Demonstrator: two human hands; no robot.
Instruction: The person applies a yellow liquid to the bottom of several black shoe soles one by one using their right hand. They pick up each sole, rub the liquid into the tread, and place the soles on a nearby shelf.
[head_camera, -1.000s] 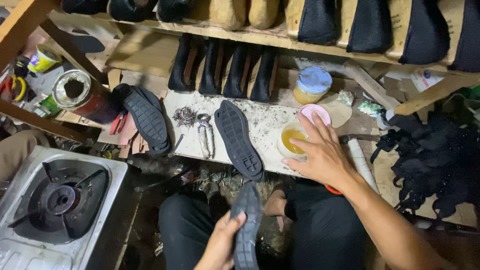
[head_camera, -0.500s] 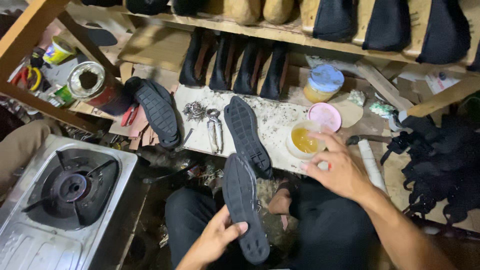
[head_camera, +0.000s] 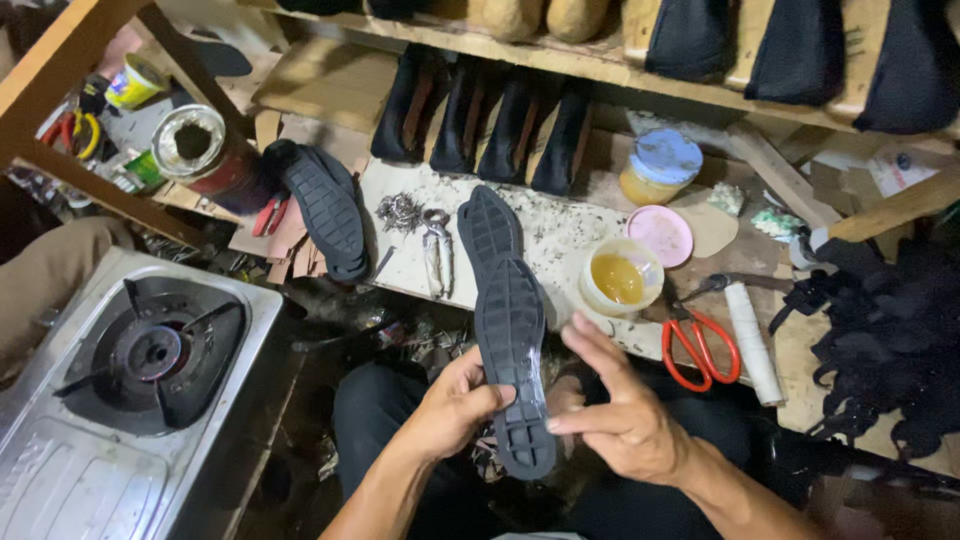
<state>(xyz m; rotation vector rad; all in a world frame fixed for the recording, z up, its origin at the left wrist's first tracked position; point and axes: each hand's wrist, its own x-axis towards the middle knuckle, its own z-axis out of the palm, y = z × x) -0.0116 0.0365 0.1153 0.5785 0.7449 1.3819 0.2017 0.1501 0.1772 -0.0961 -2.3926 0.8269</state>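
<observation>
2 hands hold 1 black rubber shoe sole over the person's lap, just in front of the desk. The left hand is clamped on the sole's left edge near the heel, thumb lying across the tread. The right hand meets the sole's right edge with thumb and fingertips, while its other fingers are spread apart above; whether that hand truly grips is hard to tell. The sole points away from the person, tread side up, and part of its surface looks glossy. Just beyond the sole's toe, a second black sole lies flat on the desk. To the right of the held sole, an open tub of yellow glue stands on the desk, with its pink lid lying just behind it. Red-handled scissors and a white roll lie farther right of the sole. Left of the second sole are metal pincers and a small heap of nails, then another black sole. Well to the left of the held sole sits a steel gas stove.
</observation>
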